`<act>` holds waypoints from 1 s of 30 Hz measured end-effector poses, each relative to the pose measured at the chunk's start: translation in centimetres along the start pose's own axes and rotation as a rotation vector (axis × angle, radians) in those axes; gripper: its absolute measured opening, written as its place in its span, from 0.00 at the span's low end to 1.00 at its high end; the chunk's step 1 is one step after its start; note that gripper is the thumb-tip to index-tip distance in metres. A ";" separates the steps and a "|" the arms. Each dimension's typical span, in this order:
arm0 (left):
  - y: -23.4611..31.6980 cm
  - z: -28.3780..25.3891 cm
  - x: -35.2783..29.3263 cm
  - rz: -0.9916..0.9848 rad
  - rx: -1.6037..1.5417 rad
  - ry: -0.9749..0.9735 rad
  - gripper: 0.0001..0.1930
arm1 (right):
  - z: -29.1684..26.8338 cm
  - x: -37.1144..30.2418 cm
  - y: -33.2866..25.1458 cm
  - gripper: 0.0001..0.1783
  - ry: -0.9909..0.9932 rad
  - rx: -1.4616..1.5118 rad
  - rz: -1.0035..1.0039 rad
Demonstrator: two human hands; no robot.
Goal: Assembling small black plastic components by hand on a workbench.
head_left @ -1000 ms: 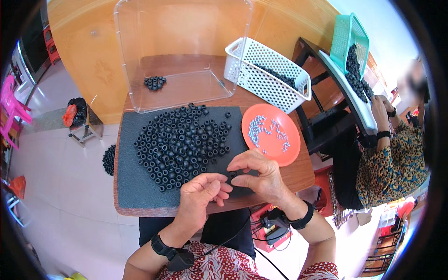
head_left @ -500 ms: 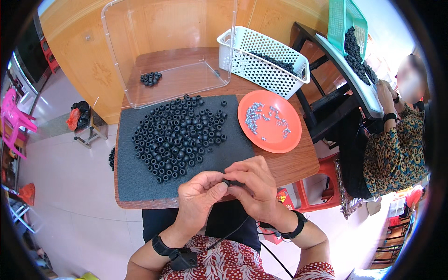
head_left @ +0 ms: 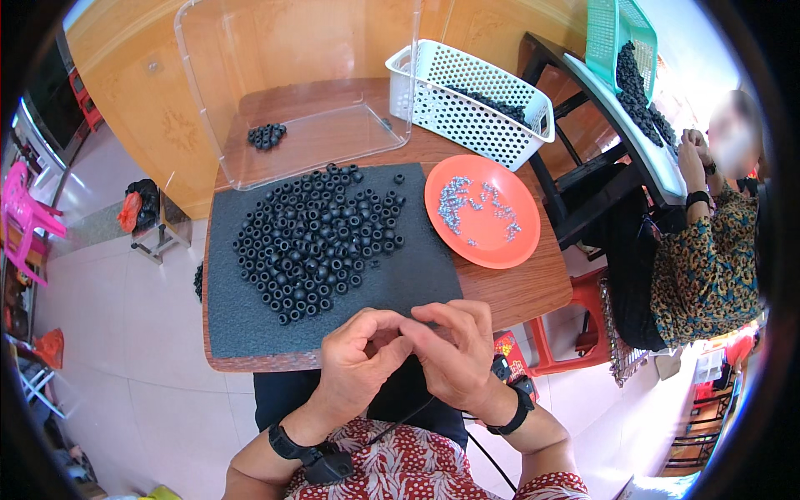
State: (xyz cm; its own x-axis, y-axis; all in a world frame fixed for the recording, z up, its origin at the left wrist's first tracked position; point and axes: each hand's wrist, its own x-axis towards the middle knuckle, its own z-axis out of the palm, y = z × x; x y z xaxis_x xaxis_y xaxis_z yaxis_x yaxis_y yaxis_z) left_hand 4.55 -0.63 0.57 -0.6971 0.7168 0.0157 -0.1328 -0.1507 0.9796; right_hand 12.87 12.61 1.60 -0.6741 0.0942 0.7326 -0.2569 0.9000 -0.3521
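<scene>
My left hand (head_left: 360, 360) and my right hand (head_left: 458, 357) meet fingertip to fingertip in front of the near edge of the table. Both are closed, thumbs and fingers bent inward; whatever they hold is hidden behind the fingers. Just beyond them, a large heap of small black ring-shaped parts (head_left: 321, 237) with round holes lies on a dark grey mat (head_left: 250, 325). An orange plate (head_left: 500, 250) with many tiny silvery metal pieces (head_left: 452, 204) is to the right of the mat.
A clear plastic tray (head_left: 308, 158) stands behind the mat, with a small cluster of black parts (head_left: 267, 136) seen through it. A white perforated basket (head_left: 467, 125) holds more. At right, a person (head_left: 700, 258) works beside a green basket (head_left: 621, 42). A red stool (head_left: 583, 321) stands below.
The small black part that showed between my fingertips is now hidden. My right hand has turned, its fingers more raised and curled against the left fingertips. The other person's hands have shifted slightly.
</scene>
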 end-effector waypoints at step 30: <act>0.0 0.6 0.5 -0.270 -0.341 -0.094 0.09 | 0.5 -1.0 -0.5 0.18 0.109 -0.123 0.035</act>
State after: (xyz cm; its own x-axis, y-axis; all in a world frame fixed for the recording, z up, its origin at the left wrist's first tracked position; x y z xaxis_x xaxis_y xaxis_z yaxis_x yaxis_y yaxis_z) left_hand 4.57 0.13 0.73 -0.5407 0.8176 -0.1978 -0.5372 -0.1547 0.8291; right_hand 13.31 11.82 0.80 -0.6001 0.1666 0.7824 -0.1431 0.9399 -0.3099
